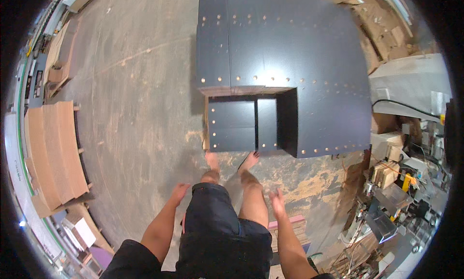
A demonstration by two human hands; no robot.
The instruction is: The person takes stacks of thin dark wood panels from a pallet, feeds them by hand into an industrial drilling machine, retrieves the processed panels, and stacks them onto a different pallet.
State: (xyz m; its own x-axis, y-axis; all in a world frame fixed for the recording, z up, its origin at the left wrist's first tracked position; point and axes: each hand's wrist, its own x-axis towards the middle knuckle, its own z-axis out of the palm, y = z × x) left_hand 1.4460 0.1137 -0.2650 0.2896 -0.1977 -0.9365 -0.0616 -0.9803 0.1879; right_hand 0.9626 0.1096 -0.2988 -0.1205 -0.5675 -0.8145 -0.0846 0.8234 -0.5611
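My left hand [180, 192] hangs in the air beside my left thigh, fingers loosely stretched and holding nothing. Beyond my right knee, my right hand [277, 203] is raised with its fingers apart, also bare. Neither touches anything. Just in front of my feet lies a low stack of dark grey panels [233, 131], with pale round spots along the edges and a dark gap across it. Behind and to its right rises a taller stack of the same dark panels [295, 47], which wraps around the low one in an L shape.
Left, brown boards [55, 153] are stacked on pallets near a long machine rail. Machinery and clutter with a dark tray [382, 223] stand at the right. A pinkish-edged pile [292, 229] is close behind my right arm. Sawdust [309, 182] covers part of the concrete floor.
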